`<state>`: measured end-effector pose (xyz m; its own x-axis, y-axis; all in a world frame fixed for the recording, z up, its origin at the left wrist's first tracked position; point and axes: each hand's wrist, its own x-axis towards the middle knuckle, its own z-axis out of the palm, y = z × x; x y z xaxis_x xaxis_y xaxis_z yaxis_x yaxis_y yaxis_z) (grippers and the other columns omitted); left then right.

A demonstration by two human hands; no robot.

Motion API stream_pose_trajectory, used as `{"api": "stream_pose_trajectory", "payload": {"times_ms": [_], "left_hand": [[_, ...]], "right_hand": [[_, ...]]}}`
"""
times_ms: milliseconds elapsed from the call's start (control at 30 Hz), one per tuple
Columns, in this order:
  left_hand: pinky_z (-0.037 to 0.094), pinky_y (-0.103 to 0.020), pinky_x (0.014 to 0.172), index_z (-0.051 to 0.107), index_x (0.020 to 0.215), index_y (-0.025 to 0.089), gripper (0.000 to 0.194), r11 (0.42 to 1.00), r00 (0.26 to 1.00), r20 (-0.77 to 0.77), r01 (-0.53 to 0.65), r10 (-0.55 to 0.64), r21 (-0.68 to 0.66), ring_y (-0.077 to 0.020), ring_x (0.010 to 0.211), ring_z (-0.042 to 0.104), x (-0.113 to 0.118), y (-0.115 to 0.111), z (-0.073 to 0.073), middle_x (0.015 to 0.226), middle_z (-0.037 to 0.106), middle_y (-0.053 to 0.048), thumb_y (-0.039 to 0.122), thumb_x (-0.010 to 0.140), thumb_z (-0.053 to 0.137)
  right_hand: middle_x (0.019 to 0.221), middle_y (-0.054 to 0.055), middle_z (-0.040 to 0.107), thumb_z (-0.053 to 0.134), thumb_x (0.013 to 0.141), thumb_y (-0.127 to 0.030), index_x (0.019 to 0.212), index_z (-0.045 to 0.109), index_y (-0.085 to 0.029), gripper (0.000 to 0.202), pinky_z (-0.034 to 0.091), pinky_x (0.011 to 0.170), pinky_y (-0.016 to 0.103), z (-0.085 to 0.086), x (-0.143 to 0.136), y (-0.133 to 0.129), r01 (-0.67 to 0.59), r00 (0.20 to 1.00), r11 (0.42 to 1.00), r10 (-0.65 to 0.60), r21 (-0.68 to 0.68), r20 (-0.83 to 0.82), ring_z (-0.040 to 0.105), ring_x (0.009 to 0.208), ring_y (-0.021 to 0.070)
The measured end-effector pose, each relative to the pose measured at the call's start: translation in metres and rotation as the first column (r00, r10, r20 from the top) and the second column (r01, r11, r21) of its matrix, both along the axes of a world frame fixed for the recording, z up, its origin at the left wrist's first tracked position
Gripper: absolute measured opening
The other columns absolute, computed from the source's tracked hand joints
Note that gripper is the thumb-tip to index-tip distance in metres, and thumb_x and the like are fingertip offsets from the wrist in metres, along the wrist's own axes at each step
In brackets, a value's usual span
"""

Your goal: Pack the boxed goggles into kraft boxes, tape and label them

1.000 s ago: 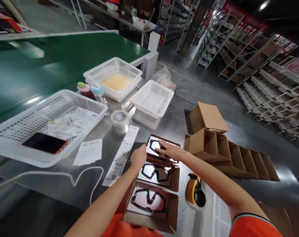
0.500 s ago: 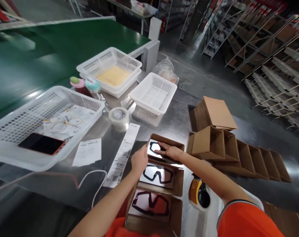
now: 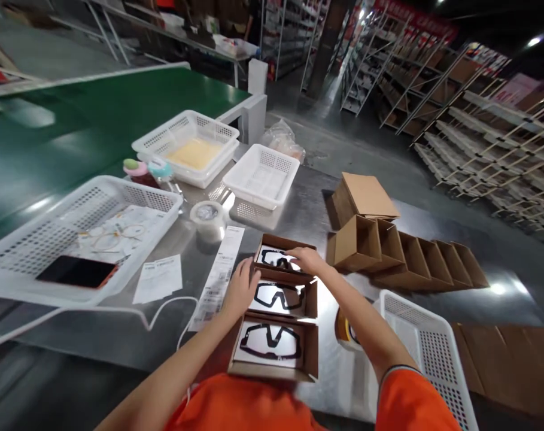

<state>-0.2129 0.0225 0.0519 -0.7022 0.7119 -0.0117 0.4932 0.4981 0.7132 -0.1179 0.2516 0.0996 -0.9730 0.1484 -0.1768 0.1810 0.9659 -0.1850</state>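
Three open cardboard boxes stand in a row in front of me. Each holds a white card or packet printed with a black goggle-like frame outline: the far box [image 3: 286, 240], the middle box [image 3: 311, 299] and the near box [image 3: 272, 370]. My right hand [image 3: 309, 261] reaches into the far box, its outstretched fingers touching the printed packet [image 3: 274, 257]. Beside the left walls of the far and middle boxes rests my left hand [image 3: 242, 290], fingers and thumb apart near the corner. A long strip of printed labels [image 3: 218, 275] lies left of it.
Left are a white basket [image 3: 24, 239] with a phone [image 3: 76, 271], paper slips [image 3: 158, 278] and a clear tape roll [image 3: 207, 219]. More white baskets [image 3: 263, 173] stand behind. Nested empty boxes [image 3: 356, 242], a yellow tape roll [image 3: 343, 329] and another basket [image 3: 424, 335] are right.
My view has tilted up, showing more of the shelves. The right hand has drawn back toward the far box's right side. The left hand has loosened from that box's left wall.
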Motion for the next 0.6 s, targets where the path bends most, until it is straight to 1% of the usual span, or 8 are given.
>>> {"api": "stream_pose_trajectory", "payload": {"times_ms": [133, 233, 267, 333, 400, 433, 500, 600], "left_hand": [[0.034, -0.052, 0.113, 0.031, 0.149, 0.02, 0.064, 0.985, 0.988, -0.073, 0.141, -0.134, 0.104, -0.0338, 0.146, 0.028, 0.048, -0.061, -0.007, 0.162, 0.021, -0.016, 0.042, 0.092, 0.048], [0.035, -0.054, 0.113, 0.014, 0.154, 0.014, 0.077, 0.999, 0.984, 0.173, 0.02, -0.028, 0.047, -0.0353, 0.146, 0.028, 0.068, -0.092, -0.037, 0.161, 0.02, -0.021, 0.037, 0.09, 0.05], [0.036, -0.053, 0.113, 0.013, 0.154, 0.012, 0.079, 1.0, 0.958, 0.288, -0.009, 0.006, 0.009, -0.0348, 0.144, 0.032, 0.07, -0.097, -0.05, 0.159, 0.026, -0.022, 0.033, 0.088, 0.051], [0.036, -0.05, 0.114, 0.018, 0.154, 0.014, 0.077, 0.999, 0.886, 0.461, -0.04, 0.048, -0.026, -0.0313, 0.14, 0.041, 0.072, -0.1, -0.071, 0.154, 0.039, -0.019, 0.025, 0.085, 0.052], [0.033, -0.045, 0.116, 0.027, 0.152, 0.018, 0.071, 0.997, 0.842, 0.536, -0.07, 0.055, 0.009, -0.0264, 0.139, 0.043, 0.07, -0.097, -0.084, 0.151, 0.046, -0.013, 0.021, 0.085, 0.05], [0.031, -0.044, 0.118, 0.031, 0.15, 0.019, 0.066, 0.995, 0.834, 0.549, -0.092, 0.053, 0.043, -0.0248, 0.139, 0.042, 0.069, -0.094, -0.086, 0.151, 0.046, -0.011, 0.021, 0.086, 0.048], [0.027, -0.042, 0.119, 0.039, 0.147, 0.018, 0.06, 0.987, 0.824, 0.565, -0.123, 0.041, 0.108, -0.0235, 0.141, 0.04, 0.064, -0.087, -0.082, 0.151, 0.046, -0.009, 0.023, 0.088, 0.046], [0.022, -0.042, 0.121, 0.043, 0.145, 0.013, 0.058, 0.976, 0.803, 0.596, -0.15, 0.028, 0.157, -0.0237, 0.142, 0.038, 0.049, -0.069, -0.069, 0.152, 0.045, -0.011, 0.022, 0.087, 0.047]], "right_hand": [[0.133, 0.007, 0.062, 0.051, 0.095, -0.034, 0.136, 0.056, -0.029, 0.041, 0.047, 0.104, 0.04, 0.011, 0.081, -0.039, 0.167, 0.941, 0.964, -0.219, -0.208, -0.259, 0.059, 0.121, 0.0237], [0.155, 0.008, 0.038, 0.058, 0.089, -0.045, 0.146, 0.042, -0.028, 0.063, 0.033, 0.115, 0.05, -0.02, 0.151, -0.092, 0.403, 0.757, 0.814, -0.553, -0.418, -0.348, 0.036, 0.142, 0.0297], [0.158, 0.009, 0.032, 0.061, 0.085, -0.049, 0.149, 0.036, -0.027, 0.072, 0.028, 0.117, 0.053, -0.036, 0.17, -0.111, 0.498, 0.653, 0.703, -0.689, -0.508, -0.314, 0.029, 0.145, 0.0312], [0.159, 0.01, 0.029, 0.067, 0.077, -0.057, 0.152, 0.029, -0.026, 0.089, 0.031, 0.116, 0.055, -0.069, 0.197, -0.145, 0.598, 0.422, 0.362, -0.901, -0.715, -0.103, 0.026, 0.146, 0.0338], [0.156, 0.012, 0.035, 0.069, 0.072, -0.061, 0.151, 0.031, -0.027, 0.094, 0.038, 0.111, 0.055, -0.095, 0.206, -0.171, 0.537, 0.247, 0.013, -0.958, -0.844, 0.143, 0.035, 0.142, 0.0354], [0.153, 0.012, 0.04, 0.07, 0.071, -0.061, 0.149, 0.035, -0.027, 0.092, 0.04, 0.109, 0.054, -0.103, 0.204, -0.178, 0.469, 0.205, -0.099, -0.954, -0.878, 0.217, 0.04, 0.139, 0.0352], [0.145, 0.009, 0.052, 0.073, 0.07, -0.056, 0.14, 0.049, -0.028, 0.079, 0.041, 0.109, 0.053, -0.109, 0.192, -0.183, 0.333, 0.186, -0.171, -0.952, -0.927, 0.243, 0.047, 0.134, 0.0335], [0.132, 0.005, 0.063, 0.078, 0.066, -0.049, 0.126, 0.062, -0.028, 0.065, 0.039, 0.11, 0.053, -0.099, 0.164, -0.168, 0.197, 0.216, -0.147, -0.958, -0.969, 0.189, 0.053, 0.128, 0.0324]]}}
